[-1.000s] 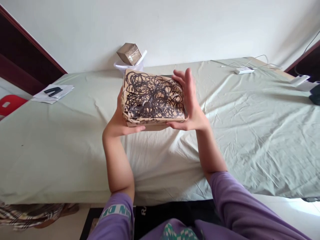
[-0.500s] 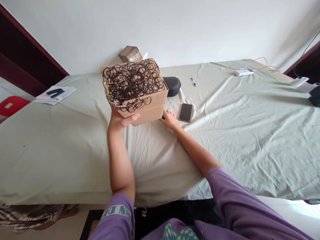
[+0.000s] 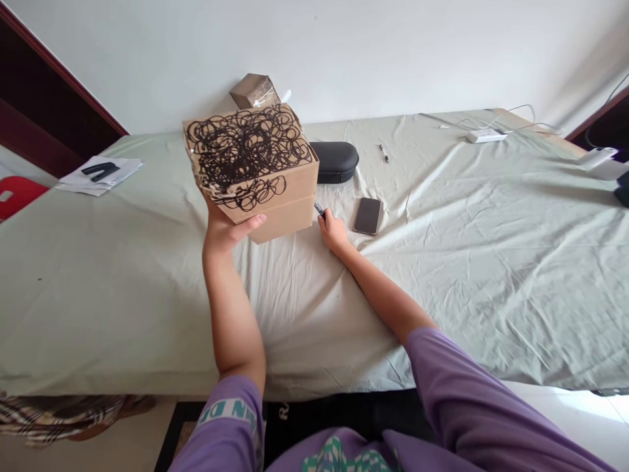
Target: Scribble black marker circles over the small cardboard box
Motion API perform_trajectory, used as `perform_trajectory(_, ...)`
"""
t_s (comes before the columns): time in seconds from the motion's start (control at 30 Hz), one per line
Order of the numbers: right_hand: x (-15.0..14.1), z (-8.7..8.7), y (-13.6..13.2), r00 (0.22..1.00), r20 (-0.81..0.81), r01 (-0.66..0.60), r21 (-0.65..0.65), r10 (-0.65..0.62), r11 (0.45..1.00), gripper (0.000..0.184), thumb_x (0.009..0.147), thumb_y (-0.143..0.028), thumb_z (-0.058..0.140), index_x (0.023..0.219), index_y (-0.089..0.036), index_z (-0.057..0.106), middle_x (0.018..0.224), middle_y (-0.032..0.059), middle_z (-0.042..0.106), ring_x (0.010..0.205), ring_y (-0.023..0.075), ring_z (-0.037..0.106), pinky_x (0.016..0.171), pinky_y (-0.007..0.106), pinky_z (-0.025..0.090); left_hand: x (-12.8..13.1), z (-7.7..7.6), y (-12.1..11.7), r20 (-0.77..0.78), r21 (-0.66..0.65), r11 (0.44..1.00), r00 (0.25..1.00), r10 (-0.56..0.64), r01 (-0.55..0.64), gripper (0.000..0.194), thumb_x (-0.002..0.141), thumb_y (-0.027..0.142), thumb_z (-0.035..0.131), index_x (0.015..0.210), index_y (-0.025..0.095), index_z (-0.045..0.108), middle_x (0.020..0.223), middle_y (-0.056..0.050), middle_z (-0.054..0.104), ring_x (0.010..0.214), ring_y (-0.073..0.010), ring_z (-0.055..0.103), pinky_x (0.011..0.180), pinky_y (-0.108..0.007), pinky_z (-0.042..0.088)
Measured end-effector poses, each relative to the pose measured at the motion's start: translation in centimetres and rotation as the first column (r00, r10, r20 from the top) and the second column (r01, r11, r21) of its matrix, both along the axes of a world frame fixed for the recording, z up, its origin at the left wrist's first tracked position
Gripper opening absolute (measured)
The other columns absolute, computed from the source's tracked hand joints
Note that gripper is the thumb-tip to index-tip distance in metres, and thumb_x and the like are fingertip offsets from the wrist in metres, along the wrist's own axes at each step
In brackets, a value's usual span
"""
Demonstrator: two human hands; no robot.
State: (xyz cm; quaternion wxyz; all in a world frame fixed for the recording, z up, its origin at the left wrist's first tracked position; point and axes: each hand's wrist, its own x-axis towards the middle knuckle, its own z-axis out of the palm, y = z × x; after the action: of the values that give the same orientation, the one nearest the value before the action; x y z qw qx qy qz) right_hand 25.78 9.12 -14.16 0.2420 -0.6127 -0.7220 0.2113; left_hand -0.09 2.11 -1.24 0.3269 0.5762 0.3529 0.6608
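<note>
My left hand [image 3: 225,229] holds a brown cardboard box [image 3: 253,172] from below, lifted above the cloth-covered table [image 3: 147,275]; black scribbles cover the box's top. My right hand [image 3: 334,231] rests on the cloth just right of the box, its fingers closed on a thin dark pen [image 3: 320,210] whose tip sticks out toward the box. A dark phone [image 3: 368,216] lies face down just right of that hand.
A black oval case [image 3: 335,161] sits behind the box, a small marker [image 3: 384,153] beyond it. A smaller cardboard box [image 3: 254,90] stands by the wall. Papers with a black stapler [image 3: 99,172] lie far left; a white power strip [image 3: 483,136] with cables lies far right.
My right hand let go of the box, dropped to the cloth and closed on the pen. My left hand carried the box up and to the left, uncovering the case and phone.
</note>
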Motion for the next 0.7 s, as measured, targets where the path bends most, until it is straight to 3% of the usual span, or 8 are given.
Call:
perform_trajectory(0.1, 0.3, -0.4, 0.2, 0.997, -0.076, -0.001, 0.019, 0.002, 1.0, 0.041, 0.117, -0.047, 0.023, 0.135, -0.022, 0.05, 0.104, 0.0136, 0.074, 0.095, 0.0332, 0.067, 0.085, 0.038, 0.048, -1.0, -0.7, 0.1, -0.084, 0.073, 0.996, 0.995, 0.053, -0.047, 0.122, 0.047, 0.058, 0.112, 0.147, 0.024, 0.052, 0.153, -0.002, 0.065, 0.162, -0.0404, 0.043, 0.142, -0.06, 0.026)
perform_trajectory(0.23, 0.4, -0.7, 0.5, 0.988, -0.153, -0.008, 0.093, 0.022, 0.996, 0.032, 0.112, -0.031, 0.028, 0.129, -0.019, 0.053, 0.133, 0.0215, 0.066, 0.119, 0.0319, 0.063, 0.104, 0.04, 0.048, -1.4, -1.0, 0.4, -0.082, 0.095, 0.995, 0.996, 0.042, -0.034, 0.12, 0.052, 0.06, 0.111, 0.149, 0.023, 0.052, 0.151, -0.002, 0.066, 0.165, -0.0393, 0.039, 0.142, -0.06, 0.026)
perform_trajectory(0.3, 0.3, -0.8, 0.6, 0.981, -0.188, -0.02, 0.112, 0.04, 0.994, 0.031, 0.109, -0.024, 0.03, 0.13, -0.018, 0.052, 0.138, 0.0222, 0.063, 0.123, 0.0304, 0.061, 0.109, 0.04, 0.047, -1.2, -0.9, 0.4, -0.091, 0.091, 0.995, 0.995, 0.043, -0.035, 0.119, 0.054, 0.057, 0.111, 0.15, 0.022, 0.05, 0.149, -0.001, 0.067, 0.163, -0.0375, 0.043, 0.14, -0.059, 0.03)
perform_trajectory(0.43, 0.2, -1.1, 0.5, 0.963, -0.26, -0.047, 0.092, 0.069, 0.995, 0.031, 0.113, -0.037, 0.03, 0.127, -0.02, 0.052, 0.109, 0.0132, 0.069, 0.099, 0.0282, 0.063, 0.096, 0.039, 0.052, -0.9, -1.0, 0.5, -0.09, 0.064, 0.997, 0.995, 0.048, -0.042, 0.127, 0.047, 0.061, 0.112, 0.15, 0.02, 0.05, 0.149, -0.004, 0.067, 0.16, -0.04, 0.047, 0.136, -0.059, 0.036)
perform_trajectory(0.53, 0.3, -1.2, 0.4, 0.945, -0.317, -0.055, 0.083, 0.079, 0.995, 0.032, 0.114, -0.045, 0.033, 0.121, -0.023, 0.055, 0.095, 0.0071, 0.066, 0.088, 0.0259, 0.062, 0.093, 0.039, 0.053, -0.6, -1.1, 0.7, -0.118, 0.089, 0.996, 0.993, 0.027, -0.016, 0.12, 0.052, 0.066, 0.108, 0.148, 0.021, 0.051, 0.148, -0.003, 0.067, 0.162, -0.0397, 0.045, 0.133, -0.059, 0.039)
perform_trajectory(0.7, 0.5, -0.7, 0.7, 0.889, -0.449, -0.046, 0.103, 0.087, 0.994, 0.038, 0.113, -0.046, 0.031, 0.124, -0.022, 0.058, 0.116, 0.0112, 0.072, 0.104, 0.0228, 0.066, 0.107, 0.038, 0.053, -0.3, -1.0, 0.5, -0.174, 0.1, 0.995, 0.985, 0.011, 0.007, 0.099, 0.064, 0.058, 0.104, 0.141, 0.019, 0.055, 0.143, 0.0, 0.071, 0.166, -0.0343, 0.041, 0.135, -0.056, 0.037)
